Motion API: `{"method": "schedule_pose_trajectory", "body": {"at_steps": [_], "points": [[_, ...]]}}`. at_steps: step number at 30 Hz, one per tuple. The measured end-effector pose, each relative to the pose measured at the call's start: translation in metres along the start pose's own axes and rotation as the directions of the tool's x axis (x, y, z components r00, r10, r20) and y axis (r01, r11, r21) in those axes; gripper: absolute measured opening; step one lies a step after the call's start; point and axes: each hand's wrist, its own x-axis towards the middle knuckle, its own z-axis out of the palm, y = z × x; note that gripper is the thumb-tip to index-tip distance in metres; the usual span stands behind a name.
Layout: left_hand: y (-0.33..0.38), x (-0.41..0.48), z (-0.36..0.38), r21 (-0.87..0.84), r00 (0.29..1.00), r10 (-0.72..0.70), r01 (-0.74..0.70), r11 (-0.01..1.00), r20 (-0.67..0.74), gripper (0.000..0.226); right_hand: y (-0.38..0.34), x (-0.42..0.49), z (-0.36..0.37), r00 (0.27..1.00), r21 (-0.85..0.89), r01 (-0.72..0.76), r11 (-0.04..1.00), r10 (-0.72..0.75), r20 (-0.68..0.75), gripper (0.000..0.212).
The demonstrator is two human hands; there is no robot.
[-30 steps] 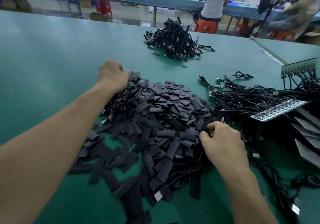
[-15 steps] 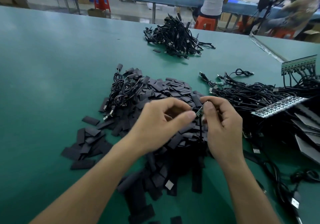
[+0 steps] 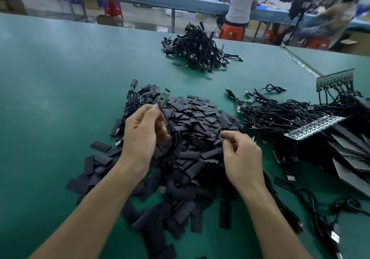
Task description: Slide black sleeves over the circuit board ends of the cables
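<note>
At table centre, a heap of flat black sleeves (image 3: 200,118) lay on the green work table (image 3: 60,78). Left hand (image 3: 142,136), at 9 o'clock of the heap, pinched a thin black cable (image 3: 164,116) between thumb and fingers, its small green circuit board end (image 3: 164,96) raised and bare. Right hand (image 3: 242,154), at 4 o'clock, had fingers curled, thumb and forefinger nipping one sleeve at the heap's edge. Tangled loose black cables (image 3: 280,116) sat at 3 o'clock, and a second black cable bundle (image 3: 200,52) at 12 o'clock.
</note>
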Motion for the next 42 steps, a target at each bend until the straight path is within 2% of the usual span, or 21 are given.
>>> {"method": "schedule_pose_trajectory", "body": {"at_steps": [3, 6, 8, 11, 14, 17, 20, 23, 26, 30, 32, 36, 40, 42], "points": [[-0.005, 0.002, -0.009, -0.164, 0.991, -0.075, 0.056, 0.985, -0.112, 0.038, -0.002, 0.012, 0.002, 1.0, -0.136, -0.004, 0.991, 0.004, -0.001, 0.032], [-0.004, 0.002, -0.016, -0.417, 0.982, -0.186, 0.154, 0.896, -0.038, 0.042, -0.005, 0.032, 0.004, 0.995, -0.316, -0.053, 0.947, 0.078, 0.067, 0.037], [-0.004, 0.002, -0.016, -0.449, 0.966, -0.258, 0.234, 0.863, 0.008, 0.04, -0.008, 0.043, 0.008, 0.985, -0.36, -0.096, 0.928, 0.14, 0.1, 0.037], [-0.009, 0.003, -0.014, -0.361, 0.932, -0.359, 0.353, 0.863, 0.053, 0.028, -0.007, 0.054, 0.016, 0.984, -0.373, -0.126, 0.919, 0.163, 0.069, 0.038], [-0.013, 0.004, -0.016, -0.286, 0.924, -0.371, 0.382, 0.879, 0.094, 0.03, -0.003, 0.058, 0.019, 0.988, -0.328, -0.134, 0.935, 0.152, 0.029, 0.032], [-0.017, 0.003, -0.018, -0.232, 0.934, -0.336, 0.356, 0.905, 0.122, 0.036, -0.002, 0.057, 0.018, 0.991, -0.288, -0.129, 0.949, 0.129, -0.019, 0.02], [-0.021, 0.001, -0.017, -0.174, 0.943, -0.289, 0.317, 0.932, 0.168, 0.061, -0.001, 0.051, 0.012, 0.993, -0.228, -0.098, 0.969, 0.08, -0.088, 0.018], [-0.022, -0.003, -0.015, -0.016, 0.957, -0.213, 0.22, 0.975, 0.195, 0.057, -0.004, 0.039, 0.004, 0.989, -0.07, -0.033, 0.997, 0.022, -0.147, 0.017], [-0.026, -0.005, -0.014, 0.113, 0.96, -0.155, 0.132, 0.985, 0.234, 0.044, -0.005, 0.023, 0.001, 0.996, 0.119, 0.012, 0.993, -0.001, -0.091, 0.012], [-0.03, -0.007, -0.013, 0.229, 0.96, -0.115, 0.056, 0.972, 0.254, 0.026, 0.003, 0.009, 0.006, 0.996, 0.137, 0.08, 0.987, -0.085, 0.034, 0.022], [-0.031, -0.007, -0.013, 0.214, 0.962, -0.117, 0.064, 0.975, 0.245, 0.027, 0.005, 0.005, 0.006, 0.99, 0.179, 0.121, 0.976, -0.131, 0.047, 0.026], [-0.03, -0.007, -0.014, 0.21, 0.956, -0.118, 0.062, 0.976, 0.269, 0.056, 0.002, 0.001, 0.004, 0.978, 0.247, 0.164, 0.955, -0.19, 0.084, 0.032], [-0.031, -0.007, -0.013, 0.274, 0.962, -0.073, -0.002, 0.962, 0.262, 0.033, -0.001, -0.004, 0.005, 0.97, 0.263, 0.194, 0.945, -0.225, 0.09, 0.019], [-0.033, -0.007, -0.013, 0.324, 0.964, -0.063, -0.025, 0.946, 0.257, 0.028, -0.001, -0.005, 0.005, 0.969, 0.279, 0.202, 0.939, -0.233, 0.082, 0.019]]}}
